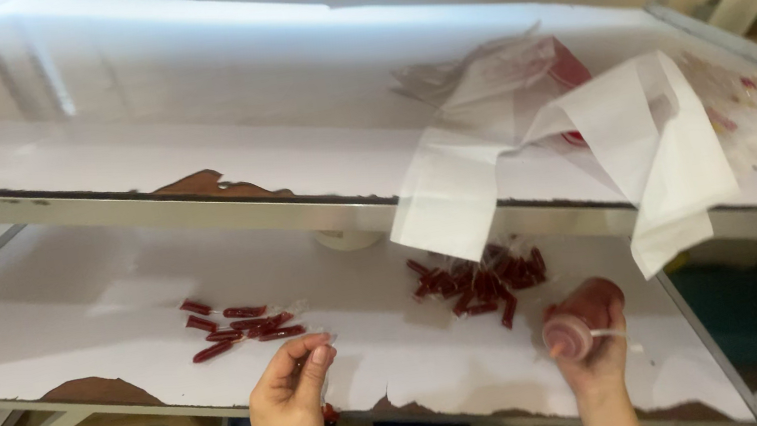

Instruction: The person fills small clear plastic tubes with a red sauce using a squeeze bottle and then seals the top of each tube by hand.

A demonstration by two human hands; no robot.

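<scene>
Now left hand (289, 400) pinches a small clear bag (320, 354) open-side up, right hand (595, 351) grips a red bottle (585, 315) tilted toward it, red tubes (242, 325) nearby.

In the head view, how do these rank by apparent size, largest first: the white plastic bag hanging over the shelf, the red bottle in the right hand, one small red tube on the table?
1. White plastic bag, clearly largest.
2. Red bottle in the right hand; nearer the camera, so it may look bigger than it is.
3. One small red tube, smallest.
</scene>
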